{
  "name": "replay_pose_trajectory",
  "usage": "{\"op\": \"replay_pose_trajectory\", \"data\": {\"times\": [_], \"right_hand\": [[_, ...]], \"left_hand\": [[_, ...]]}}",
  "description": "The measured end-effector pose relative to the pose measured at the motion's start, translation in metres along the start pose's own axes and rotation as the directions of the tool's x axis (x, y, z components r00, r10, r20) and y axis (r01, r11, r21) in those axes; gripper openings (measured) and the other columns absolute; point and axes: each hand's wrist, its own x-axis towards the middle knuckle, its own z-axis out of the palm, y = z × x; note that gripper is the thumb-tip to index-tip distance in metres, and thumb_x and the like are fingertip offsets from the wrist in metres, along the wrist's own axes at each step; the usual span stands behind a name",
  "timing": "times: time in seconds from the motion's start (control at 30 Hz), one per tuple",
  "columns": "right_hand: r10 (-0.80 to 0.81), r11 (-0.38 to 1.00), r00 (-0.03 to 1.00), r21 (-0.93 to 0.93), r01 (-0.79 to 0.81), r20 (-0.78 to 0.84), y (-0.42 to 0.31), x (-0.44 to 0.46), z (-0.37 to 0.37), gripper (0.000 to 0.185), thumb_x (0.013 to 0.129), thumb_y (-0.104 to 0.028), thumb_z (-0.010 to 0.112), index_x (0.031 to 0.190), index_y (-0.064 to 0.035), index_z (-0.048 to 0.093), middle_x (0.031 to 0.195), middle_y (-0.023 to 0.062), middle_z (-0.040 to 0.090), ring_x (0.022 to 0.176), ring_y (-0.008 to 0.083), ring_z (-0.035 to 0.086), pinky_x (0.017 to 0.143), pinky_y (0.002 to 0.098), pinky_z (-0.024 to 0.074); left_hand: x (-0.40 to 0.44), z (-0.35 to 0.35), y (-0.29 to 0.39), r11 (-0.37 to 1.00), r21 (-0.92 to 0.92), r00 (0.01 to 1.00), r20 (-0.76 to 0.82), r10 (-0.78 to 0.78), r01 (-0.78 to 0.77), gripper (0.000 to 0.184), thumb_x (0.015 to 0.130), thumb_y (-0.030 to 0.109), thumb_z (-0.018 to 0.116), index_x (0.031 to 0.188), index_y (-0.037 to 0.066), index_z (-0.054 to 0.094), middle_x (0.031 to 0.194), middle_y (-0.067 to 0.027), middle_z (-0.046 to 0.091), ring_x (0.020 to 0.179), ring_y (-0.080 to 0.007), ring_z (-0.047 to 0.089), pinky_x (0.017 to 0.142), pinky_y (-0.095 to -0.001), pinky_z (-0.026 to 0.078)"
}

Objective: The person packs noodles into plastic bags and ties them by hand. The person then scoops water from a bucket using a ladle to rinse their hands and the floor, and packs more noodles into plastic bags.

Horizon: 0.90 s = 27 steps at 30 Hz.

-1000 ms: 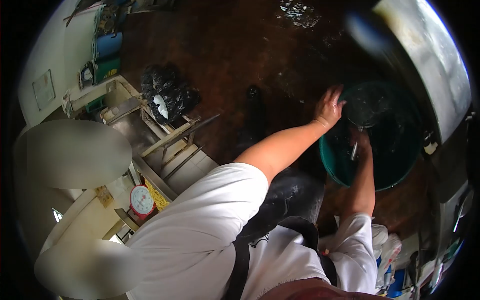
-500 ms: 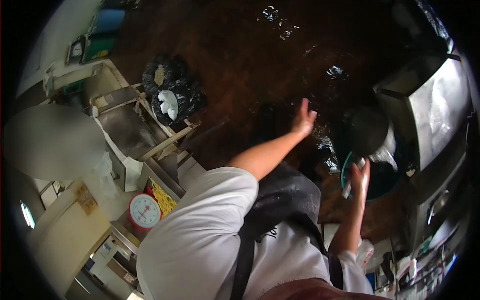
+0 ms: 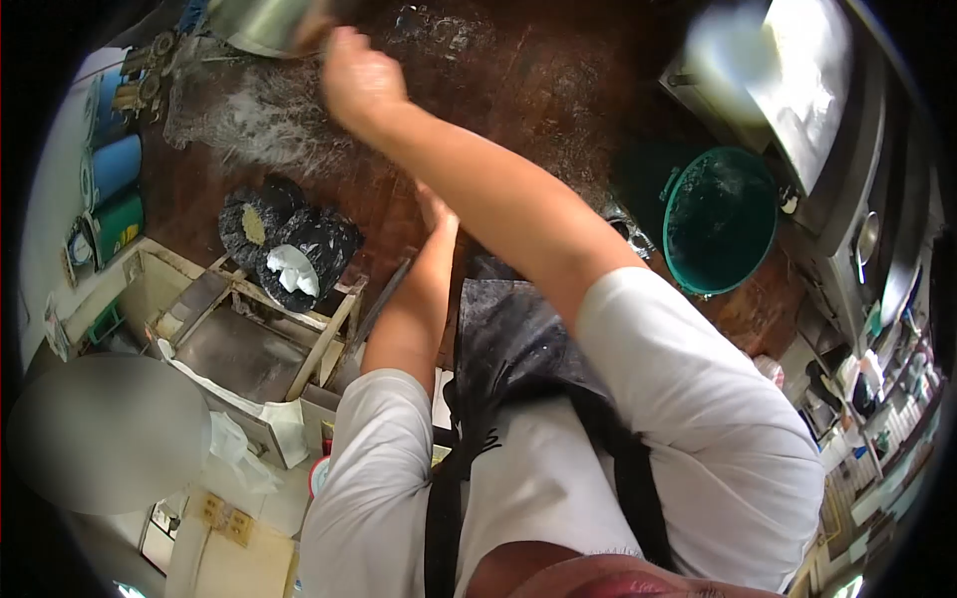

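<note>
At the top left, my right hand (image 3: 364, 80) is closed at the near end of a metal pot (image 3: 267, 25), which is tilted, blurred and cut off by the frame edge. Pale liquid (image 3: 254, 125) spreads over the dark wet floor below the pot. My left hand (image 3: 437, 209) is under my right forearm, partly covered, its visible fingers apart and holding nothing. On the right stands a green round tub (image 3: 720, 221) with dark contents, away from both hands.
Black plastic bags (image 3: 334, 244), one with white material on top, lie beside a worn sink frame (image 3: 234, 354) on the left. Blue and green containers (image 3: 118, 164) stand along the left wall. Metal equipment (image 3: 797, 90) and a counter line the right side.
My right hand has swung from the tub to the upper left with the pot, and liquid now splashes over the floor. My left hand has drawn back leftward. The view has shifted.
</note>
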Motion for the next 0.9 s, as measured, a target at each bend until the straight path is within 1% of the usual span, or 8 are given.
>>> {"op": "replay_pose_trajectory", "data": {"times": [0.2,0.23,0.4,0.57,0.77,0.8,0.87,0.9], "right_hand": [[0.187,0.940,0.975,-0.267,-0.213,-0.120,0.197,-0.173,-0.229,0.044,0.091,-0.023,0.058,0.129,-0.0072,0.042,0.097,0.0194,0.067,0.085,0.0323,0.068,0.070,0.0434,0.0535],[0.238,0.915,0.955,-0.287,-0.282,-0.179,0.243,-0.211,-0.261,0.053,0.089,-0.023,0.062,0.134,-0.0074,0.040,0.099,0.0199,0.067,0.086,0.0319,0.067,0.071,0.0421,0.0533],[0.681,0.559,0.697,-0.454,-0.694,-0.225,0.474,-0.336,-0.378,0.058,0.086,-0.021,0.069,0.131,0.0023,0.041,0.111,0.0321,0.061,0.104,0.0432,0.061,0.086,0.0467,0.0496],[0.603,0.682,0.756,-0.327,-0.655,-0.256,0.538,-0.333,-0.430,0.051,0.088,-0.024,0.066,0.122,0.0061,0.043,0.108,0.0321,0.062,0.108,0.0460,0.058,0.087,0.0484,0.0481],[0.714,0.469,0.690,-0.651,-0.597,-0.118,0.680,-0.354,-0.426,0.047,0.091,-0.025,0.055,0.120,0.0087,0.043,0.108,0.0331,0.062,0.103,0.0463,0.061,0.089,0.0494,0.0494],[0.620,0.483,0.775,-0.719,-0.500,-0.122,0.715,-0.355,-0.419,0.041,0.091,-0.023,0.053,0.117,0.0077,0.044,0.107,0.0316,0.062,0.102,0.0459,0.061,0.088,0.0499,0.0504],[0.414,0.456,0.905,-0.837,-0.302,-0.101,0.766,-0.360,-0.404,0.031,0.091,-0.019,0.051,0.110,0.0058,0.046,0.106,0.0286,0.064,0.100,0.0451,0.063,0.085,0.0510,0.0524],[0.625,0.430,0.757,-0.725,-0.537,-0.190,0.731,-0.334,-0.398,0.034,0.091,-0.019,0.049,0.113,0.0059,0.047,0.108,0.0287,0.063,0.099,0.0423,0.064,0.083,0.0480,0.0540]], "left_hand": [[-0.055,0.062,0.025,0.973,0.090,0.974,-0.049,0.220,-0.215,0.073,0.091,0.036,0.060,0.146,-0.001,0.030,0.128,-0.0273,0.053,0.111,-0.0358,0.057,0.096,-0.0429,0.045],[-0.069,0.066,0.040,0.991,0.111,0.992,0.112,0.057,-0.070,0.072,0.093,0.028,0.058,0.148,-0.003,0.022,0.148,-0.0297,0.031,0.135,-0.0405,0.037,0.113,-0.0427,0.029],[-0.115,0.138,0.024,0.949,0.267,0.975,0.184,0.121,-0.168,0.074,0.096,0.034,0.056,0.151,0.004,0.016,0.147,-0.0281,0.032,0.136,-0.0420,0.034,0.112,-0.0436,0.030],[-0.164,0.213,-0.003,0.928,0.329,0.970,0.219,0.105,-0.175,0.074,0.095,0.036,0.057,0.150,0.005,0.020,0.145,-0.0270,0.036,0.130,-0.0383,0.043,0.107,-0.0415,0.037],[-0.217,0.275,-0.021,0.881,0.397,0.939,0.320,0.128,-0.255,0.073,0.095,0.035,0.057,0.151,0.007,0.020,0.143,-0.0269,0.037,0.107,-0.0348,0.058,0.096,-0.0398,0.046],[-0.217,0.289,-0.045,0.777,0.492,0.917,0.276,0.289,-0.392,0.073,0.094,0.035,0.057,0.151,0.007,0.020,0.141,-0.0252,0.039,0.102,-0.0331,0.059,0.093,-0.0394,0.047],[-0.227,0.294,-0.024,0.870,0.430,0.938,0.334,0.094,-0.240,0.073,0.094,0.034,0.057,0.151,0.007,0.020,0.140,-0.0231,0.041,0.102,-0.0329,0.059,0.092,-0.0394,0.048],[-0.229,0.297,-0.025,0.871,0.430,0.935,0.343,0.086,-0.238,0.073,0.094,0.033,0.058,0.151,0.007,0.020,0.139,-0.0219,0.042,0.103,-0.0328,0.059,0.092,-0.0393,0.048]]}}
